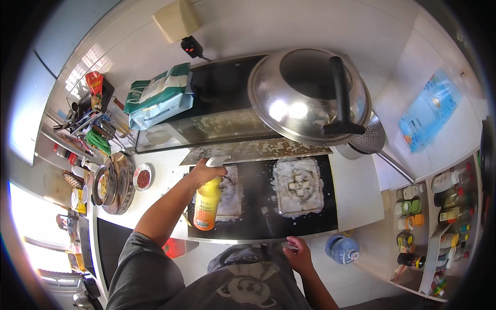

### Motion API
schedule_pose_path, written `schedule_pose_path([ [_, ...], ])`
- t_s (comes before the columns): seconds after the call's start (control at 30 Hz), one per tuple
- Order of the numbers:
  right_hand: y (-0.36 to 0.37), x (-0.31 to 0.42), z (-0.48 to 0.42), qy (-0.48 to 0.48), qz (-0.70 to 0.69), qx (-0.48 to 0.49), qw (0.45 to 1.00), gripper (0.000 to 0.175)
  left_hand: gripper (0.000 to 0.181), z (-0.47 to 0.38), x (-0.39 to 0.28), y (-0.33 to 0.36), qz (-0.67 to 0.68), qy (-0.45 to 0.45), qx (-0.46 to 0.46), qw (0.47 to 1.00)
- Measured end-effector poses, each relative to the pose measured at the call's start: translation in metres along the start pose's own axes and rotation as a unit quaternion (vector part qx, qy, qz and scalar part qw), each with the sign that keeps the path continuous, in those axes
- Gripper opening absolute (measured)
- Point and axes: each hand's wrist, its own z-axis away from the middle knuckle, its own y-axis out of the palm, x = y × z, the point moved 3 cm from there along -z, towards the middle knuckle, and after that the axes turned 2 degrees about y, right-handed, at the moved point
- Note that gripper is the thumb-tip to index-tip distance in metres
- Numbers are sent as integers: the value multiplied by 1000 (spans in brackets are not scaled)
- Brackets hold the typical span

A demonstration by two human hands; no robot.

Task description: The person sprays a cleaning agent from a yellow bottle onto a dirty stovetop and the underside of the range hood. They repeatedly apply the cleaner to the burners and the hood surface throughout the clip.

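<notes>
My left hand (204, 173) grips the neck of a yellow and orange spray bottle of grease cleaner (207, 205), just under its white trigger head. The bottle is above the left part of a black cooktop (257, 221) and partly hides the left foam-covered burner plate (233, 190). White foam coats the right burner plate (298, 186) around its pan support. My right hand (298, 252) is in front of the cooktop's near edge, fingers slightly curled, holding nothing. Behind the burners lies a long panel (255, 150) spotted with foam.
A steel wok lid (267, 89) and a green and white bag (159, 97) rest behind the cooktop. A perforated skimmer (368, 135) is at right. Pans on a wooden board (126, 186) and a small dish (149, 168) stand left. A water bottle (341, 248) is below, beside shelves of jars (407, 238).
</notes>
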Motion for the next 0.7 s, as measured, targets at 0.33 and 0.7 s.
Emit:
schedule_pose_path([
  [0.33, -30, -22, 8, 14, -22, -28, 999, 45, 28, -15, -29, 98, -13, 44, 85, 995],
  [0.7, -58, -43, 13, 7, -8, -30, 1000, 46, 44, -11, -71, 211, -86, 95, 128, 984],
])
